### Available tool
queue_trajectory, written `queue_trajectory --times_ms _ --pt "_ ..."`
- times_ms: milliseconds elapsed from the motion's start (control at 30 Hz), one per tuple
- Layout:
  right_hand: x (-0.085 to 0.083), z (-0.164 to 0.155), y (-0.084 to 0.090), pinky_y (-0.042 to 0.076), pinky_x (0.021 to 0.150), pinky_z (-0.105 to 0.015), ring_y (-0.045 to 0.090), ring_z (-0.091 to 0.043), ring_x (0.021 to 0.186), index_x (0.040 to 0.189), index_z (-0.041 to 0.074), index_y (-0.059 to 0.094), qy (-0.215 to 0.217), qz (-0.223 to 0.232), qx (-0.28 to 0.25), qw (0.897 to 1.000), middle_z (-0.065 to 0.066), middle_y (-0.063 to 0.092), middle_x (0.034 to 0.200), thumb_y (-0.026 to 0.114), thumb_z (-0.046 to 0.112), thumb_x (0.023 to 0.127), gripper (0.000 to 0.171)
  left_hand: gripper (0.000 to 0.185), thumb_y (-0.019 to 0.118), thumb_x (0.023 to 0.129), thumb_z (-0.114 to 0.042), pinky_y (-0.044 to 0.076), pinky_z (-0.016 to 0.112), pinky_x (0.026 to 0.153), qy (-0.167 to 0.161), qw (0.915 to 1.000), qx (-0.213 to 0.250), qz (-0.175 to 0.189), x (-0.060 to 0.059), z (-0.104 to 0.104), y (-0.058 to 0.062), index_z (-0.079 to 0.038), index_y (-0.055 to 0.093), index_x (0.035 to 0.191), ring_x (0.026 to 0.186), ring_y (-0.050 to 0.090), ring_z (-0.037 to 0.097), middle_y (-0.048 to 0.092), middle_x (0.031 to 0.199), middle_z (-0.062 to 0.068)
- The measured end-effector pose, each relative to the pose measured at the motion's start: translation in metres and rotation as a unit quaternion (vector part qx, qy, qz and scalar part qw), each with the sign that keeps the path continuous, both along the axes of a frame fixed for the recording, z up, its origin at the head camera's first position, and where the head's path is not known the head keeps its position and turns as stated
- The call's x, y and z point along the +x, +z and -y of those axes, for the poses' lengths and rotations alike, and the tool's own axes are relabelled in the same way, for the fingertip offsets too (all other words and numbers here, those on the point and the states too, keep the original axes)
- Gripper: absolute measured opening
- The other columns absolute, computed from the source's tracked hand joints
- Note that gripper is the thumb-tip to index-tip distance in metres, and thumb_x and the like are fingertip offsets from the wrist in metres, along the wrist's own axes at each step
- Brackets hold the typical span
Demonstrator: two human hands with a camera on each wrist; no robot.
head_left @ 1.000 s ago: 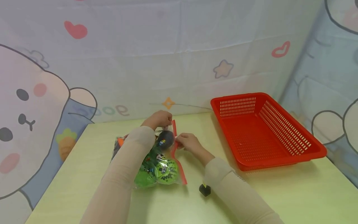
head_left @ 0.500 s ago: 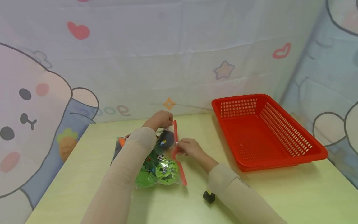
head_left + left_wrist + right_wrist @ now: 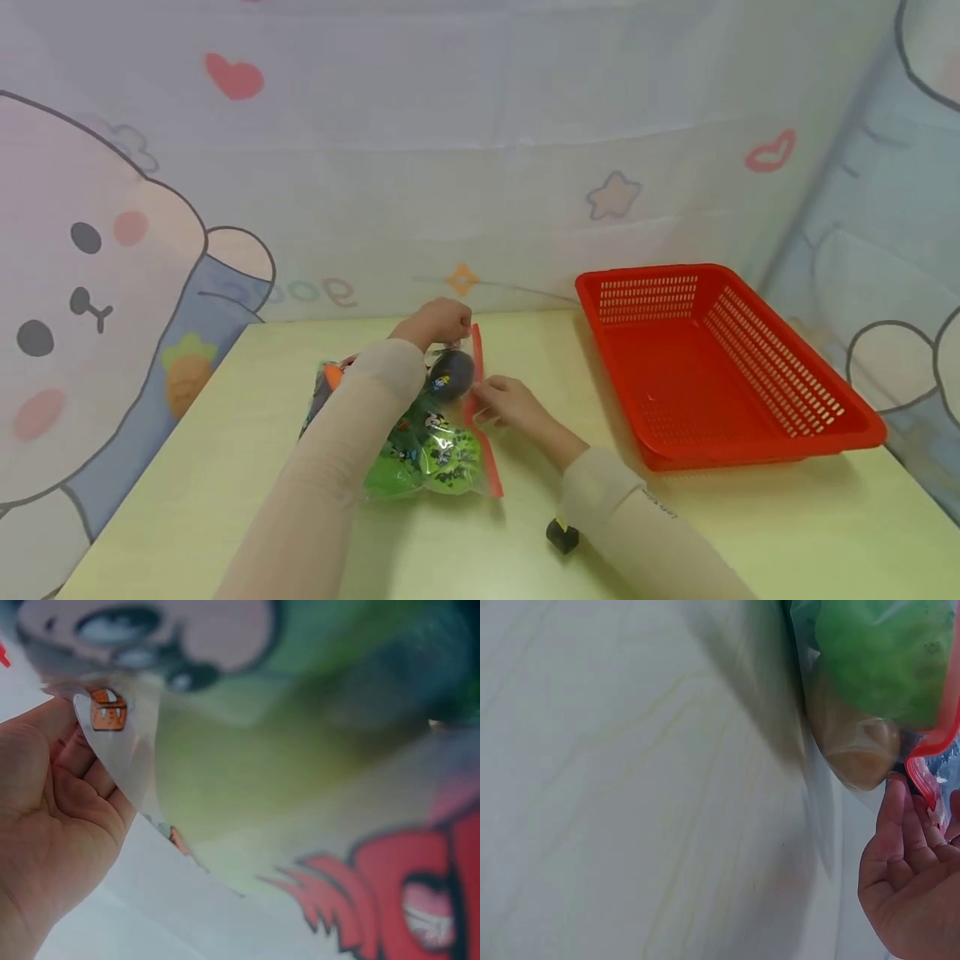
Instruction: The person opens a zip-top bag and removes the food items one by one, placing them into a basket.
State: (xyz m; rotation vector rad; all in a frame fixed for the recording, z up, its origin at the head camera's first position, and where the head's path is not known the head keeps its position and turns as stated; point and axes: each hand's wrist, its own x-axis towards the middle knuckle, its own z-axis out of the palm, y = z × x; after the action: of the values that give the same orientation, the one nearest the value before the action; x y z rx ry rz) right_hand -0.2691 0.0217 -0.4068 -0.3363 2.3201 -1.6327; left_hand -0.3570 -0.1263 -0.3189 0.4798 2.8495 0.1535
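Note:
A clear zip bag (image 3: 489, 458) with a red zip strip lies on the table, filled with soft-looking round things. A green one (image 3: 452, 467) and a dark one (image 3: 453, 377) with cartoon prints show through the plastic. My left hand (image 3: 442, 320) pinches the bag's far top corner. In the left wrist view, fingers curl behind the printed plastic edge. My right hand (image 3: 513, 402) pinches the red zip partway along its length. The right wrist view shows the thumb and fingers around the red strip, with a brown rounded thing (image 3: 859, 754) inside the bag. My left sleeve hides part of the bag.
A red plastic basket (image 3: 637, 417) with slotted sides stands at the right. By my right sleeve is a small black block (image 3: 562, 536). A printed cloth (image 3: 360, 192) with cartoon figures hangs behind the table (image 3: 187, 500).
My right hand has slid a little along the red zip toward me. The small black block has shifted the same way with my sleeve. My left hand stays at the far corner.

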Motion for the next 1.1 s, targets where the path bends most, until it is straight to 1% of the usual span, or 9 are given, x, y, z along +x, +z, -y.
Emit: queue_trajectory --times_ms 100,200,400,567,700,933,1100 --pt "-0.002 -0.003 -0.002 0.049 0.063 -0.03 0.066 -0.015 0.075 0.097 0.002 0.063 -0.001 -0.002 -0.011 1.0 -0.013 0.069 0.089 0.049 0.029 0.095 0.03 0.017 0.046 0.096 -0.015 0.044 0.029 0.071 0.002 1.0 0.003 0.002 -0.001 -0.003 0.0 -0.008 0.06 0.1 0.077 0.055 0.016 0.063 0.096 0.007" --pt "-0.003 -0.007 -0.002 0.048 0.064 -0.028 0.065 -0.014 0.075 0.096 0.004 0.064 0.002 -0.006 -0.009 1.0 -0.011 0.069 0.088 0.05 0.03 0.094 0.03 0.017 0.046 0.096 -0.015 0.044 0.029 0.072 0.005 1.0 0.007 0.002 -0.003 -0.006 0.001 -0.008 0.06 0.101 0.078 0.056 0.016 0.063 0.096 0.007" --pt "-0.001 -0.013 -0.001 0.046 0.064 -0.026 0.065 -0.012 0.073 0.094 0.007 0.066 0.001 -0.002 -0.001 1.0 -0.006 0.07 0.082 0.052 0.032 0.093 0.029 0.017 0.047 0.096 -0.017 0.046 0.032 0.078 -0.003 1.0 0.005 0.003 -0.001 -0.01 0.005 -0.008 0.06 0.104 0.084 0.057 0.017 0.062 0.1 0.007" --pt "0.005 -0.01 0.0 0.044 0.061 -0.025 0.063 -0.011 0.071 0.094 0.004 0.065 0.023 0.001 0.0 1.0 -0.007 0.07 0.083 0.052 0.027 0.093 0.026 0.019 0.047 0.096 -0.017 0.047 0.034 0.082 0.008 1.0 0.002 -0.002 0.001 -0.005 0.005 -0.007 0.06 0.107 0.086 0.059 0.019 0.063 0.101 0.008" --pt "0.011 -0.008 0.0 0.045 0.062 -0.025 0.062 -0.011 0.072 0.094 0.003 0.066 0.036 -0.001 0.005 0.999 -0.008 0.069 0.087 0.052 0.025 0.092 0.026 0.021 0.047 0.096 -0.017 0.048 0.035 0.083 0.017 0.9998 0.006 0.001 0.003 -0.001 0.003 -0.008 0.06 0.11 0.087 0.06 0.02 0.063 0.103 0.008" --pt "0.017 -0.007 -0.005 0.046 0.064 -0.026 0.061 -0.011 0.074 0.093 0.004 0.065 0.051 0.004 0.021 0.998 -0.007 0.069 0.087 0.051 0.026 0.093 0.026 0.022 0.047 0.096 -0.018 0.048 0.036 0.086 0.014 0.9999 0.005 0.007 0.004 0.002 0.001 -0.007 0.059 0.112 0.088 0.062 0.02 0.063 0.104 0.008" --pt "0.02 -0.008 -0.005 0.046 0.064 -0.027 0.059 -0.011 0.075 0.092 0.006 0.066 0.063 -0.006 0.038 0.997 -0.005 0.067 0.085 0.053 0.027 0.092 0.025 0.022 0.048 0.096 -0.018 0.047 0.037 0.088 0.018 0.9998 0.008 0.007 0.005 0.004 0.002 -0.007 0.059 0.112 0.088 0.063 0.02 0.064 0.104 0.008"
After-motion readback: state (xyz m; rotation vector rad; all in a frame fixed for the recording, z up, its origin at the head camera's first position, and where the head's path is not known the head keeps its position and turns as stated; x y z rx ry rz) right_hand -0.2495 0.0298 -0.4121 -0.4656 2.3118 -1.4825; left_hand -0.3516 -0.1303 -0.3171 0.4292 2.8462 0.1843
